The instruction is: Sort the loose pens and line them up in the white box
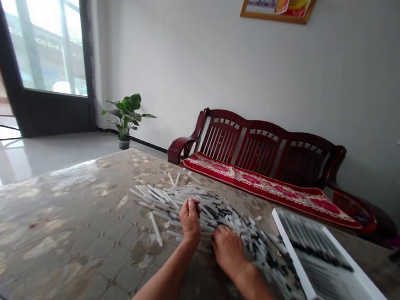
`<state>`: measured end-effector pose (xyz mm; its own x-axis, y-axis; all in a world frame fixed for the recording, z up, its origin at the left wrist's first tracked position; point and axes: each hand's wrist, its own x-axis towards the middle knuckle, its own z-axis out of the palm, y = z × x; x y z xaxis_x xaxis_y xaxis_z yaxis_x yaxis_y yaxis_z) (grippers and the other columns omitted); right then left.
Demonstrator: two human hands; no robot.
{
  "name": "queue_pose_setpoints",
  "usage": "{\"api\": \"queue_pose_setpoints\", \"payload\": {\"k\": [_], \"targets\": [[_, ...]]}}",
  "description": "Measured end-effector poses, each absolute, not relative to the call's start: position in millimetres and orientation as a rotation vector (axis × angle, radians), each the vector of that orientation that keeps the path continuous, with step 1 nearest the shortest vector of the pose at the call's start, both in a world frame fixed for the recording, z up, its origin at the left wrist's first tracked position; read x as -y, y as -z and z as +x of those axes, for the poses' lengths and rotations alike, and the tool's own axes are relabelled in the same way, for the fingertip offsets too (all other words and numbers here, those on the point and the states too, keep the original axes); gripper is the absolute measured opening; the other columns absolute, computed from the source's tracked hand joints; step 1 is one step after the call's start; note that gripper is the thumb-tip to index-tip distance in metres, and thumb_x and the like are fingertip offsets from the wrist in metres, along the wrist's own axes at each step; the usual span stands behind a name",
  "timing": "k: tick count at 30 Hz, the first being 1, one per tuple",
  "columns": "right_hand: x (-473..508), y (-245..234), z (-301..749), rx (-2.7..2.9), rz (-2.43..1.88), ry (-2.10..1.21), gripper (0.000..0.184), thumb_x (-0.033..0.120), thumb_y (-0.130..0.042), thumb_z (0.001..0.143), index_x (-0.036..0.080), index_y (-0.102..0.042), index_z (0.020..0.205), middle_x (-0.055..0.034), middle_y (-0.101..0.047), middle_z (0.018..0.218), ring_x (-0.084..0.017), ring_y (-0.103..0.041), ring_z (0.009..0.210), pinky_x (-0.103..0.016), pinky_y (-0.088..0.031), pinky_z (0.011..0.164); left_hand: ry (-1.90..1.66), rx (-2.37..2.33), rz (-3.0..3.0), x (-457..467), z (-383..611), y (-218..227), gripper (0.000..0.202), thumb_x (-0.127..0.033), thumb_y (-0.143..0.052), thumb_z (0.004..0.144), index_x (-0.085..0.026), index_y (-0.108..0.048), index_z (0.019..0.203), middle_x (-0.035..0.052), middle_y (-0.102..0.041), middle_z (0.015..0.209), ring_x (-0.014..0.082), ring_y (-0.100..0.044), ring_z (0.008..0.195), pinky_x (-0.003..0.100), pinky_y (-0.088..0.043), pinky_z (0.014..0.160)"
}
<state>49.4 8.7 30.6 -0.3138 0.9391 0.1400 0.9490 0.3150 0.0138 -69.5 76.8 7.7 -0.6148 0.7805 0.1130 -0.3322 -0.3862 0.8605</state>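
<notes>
A loose heap of slim whitish tubes (162, 195), which look like pen barrels, lies across the table. Toward the right the heap turns into small clear and black pieces (249, 232) resembling pen caps. My left hand (191, 218) is raised over the near side of the heap, its fingers curled closed with the thumb on top; whatever is in them is hidden. Just right of it, my right hand (229, 247) is low at the heap's near edge, fingers bent together and fingertips out of sight. Its forearm is blurred.
A shallow white box (306, 278) on the right holds rows of dark-tipped pens (317, 238). One tube (155, 229) lies apart at left. The table (75, 232) has a patterned cover. Behind it stand a wooden bench (259, 141) with a red cushion and a potted plant (125, 116).
</notes>
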Motion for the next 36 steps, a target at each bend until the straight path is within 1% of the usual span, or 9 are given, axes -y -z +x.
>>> {"api": "queue_pose_setpoints", "payload": {"k": [3,6,11,15,17,22,26,29,36], "targets": [[-11.5,-31.8,59.2,2.43,-1.773,0.257,0.022,0.009,-0.05,0.088,0.019,-0.068,0.094,-0.0089,-0.07,0.1,-0.022,-0.065,0.097,-0.028,-0.045,0.077,-1.977,-1.06,0.791,-72.0,-65.2,-9.2,0.041,-0.056,-0.051,0.085,-0.021,-0.056,0.066,-0.0054,-0.044,0.05,0.0098,-0.036,0.044,0.021,-0.03,0.042],[-17.2,-29.6,83.6,2.257,-1.803,0.286,0.018,0.013,-0.049,0.089,0.021,-0.064,0.095,-0.0076,-0.072,0.093,-0.023,-0.068,0.09,-0.029,-0.046,0.073,-1.921,-1.033,0.896,-65.6,-59.6,-9.4,0.034,-0.05,-0.055,0.086,-0.022,-0.059,0.067,-0.0035,-0.048,0.053,0.0115,-0.039,0.047,0.022,-0.033,0.047],[-25.7,-13.4,124.3,1.804,-1.661,-0.081,0.021,0.031,-0.041,0.094,0.024,-0.061,0.094,-0.0041,-0.073,0.081,-0.02,-0.069,0.07,-0.028,-0.048,0.061,-1.743,-0.956,1.045,-59.1,-45.9,-2.6,0.024,-0.041,-0.065,0.081,-0.022,-0.066,0.067,-0.0016,-0.054,0.056,0.0129,-0.044,0.05,0.022,-0.033,0.048],[-22.4,0.3,128.0,1.626,-1.437,-0.232,0.026,0.039,-0.043,0.094,0.022,-0.062,0.095,-0.0058,-0.073,0.082,-0.021,-0.069,0.073,-0.029,-0.053,0.065,-1.458,-0.892,1.214,-56.5,-32.0,3.9,0.02,-0.039,-0.065,0.08,-0.021,-0.072,0.084,-0.0006,-0.063,0.062,0.0122,-0.048,0.046,0.023,-0.037,0.047],[-19.8,5.0,124.1,1.676,-1.381,-0.248,0.024,0.038,-0.045,0.093,0.023,-0.065,0.097,-0.0063,-0.075,0.09,-0.021,-0.07,0.081,-0.029,-0.054,0.072,-1.368,-0.833,1.241,-55.2,-26.6,3.9,0.022,-0.039,-0.067,0.077,-0.019,-0.071,0.086,-0.0004,-0.064,0.064,0.0119,-0.05,0.046,0.023,-0.039,0.047],[-17.4,7.1,121.9,1.75,-1.405,-0.131,0.027,0.031,-0.044,0.094,0.023,-0.067,0.105,-0.0075,-0.074,0.103,-0.021,-0.069,0.095,-0.031,-0.053,0.082,-1.393,-0.828,1.006,-56.5,-25.5,-3.4,0.034,-0.05,-0.071,0.068,-0.018,-0.06,0.071,-0.0038,-0.056,0.052,0.0126,-0.054,0.046,0.021,-0.036,0.041],[-7.5,-2.0,122.1,1.912,-1.593,0.069,0.02,0.021,-0.049,0.09,0.024,-0.069,0.09,-0.0046,-0.072,0.093,-0.02,-0.068,0.089,-0.027,-0.05,0.075,-1.474,-0.879,0.784,-60.3,-32.6,-7.7,0.039,-0.055,-0.068,0.07,-0.019,-0.055,0.076,-0.0006,-0.066,0.069,0.0141,-0.062,0.052,0.022,-0.044,0.043],[3.9,-10.4,117.8,2.07,-1.732,0.147,0.014,0.019,-0.054,0.086,0.024,-0.066,0.08,-0.0019,-0.07,0.087,-0.018,-0.067,0.082,-0.025,-0.045,0.068,-1.475,-0.86,0.663,-60.6,-35.0,-7.8,0.036,-0.053,-0.067,0.073,-0.02,-0.054,0.079,-0.0002,-0.068,0.072,0.0129,-0.062,0.051,0.023,-0.047,0.045],[14.4,-12.7,111.7,2.212,-1.908,0.235,0.015,0.011,-0.056,0.083,0.022,-0.066,0.084,-0.0059,-0.071,0.09,-0.022,-0.068,0.085,-0.027,-0.043,0.065,-1.423,-0.82,0.622,-60.5,-35.5,-3.5,0.033,-0.041,-0.073,0.074,-0.019,-0.056,0.093,0.0022,-0.071,0.079,0.0132,-0.068,0.06,0.021,-0.05,0.051]]}}
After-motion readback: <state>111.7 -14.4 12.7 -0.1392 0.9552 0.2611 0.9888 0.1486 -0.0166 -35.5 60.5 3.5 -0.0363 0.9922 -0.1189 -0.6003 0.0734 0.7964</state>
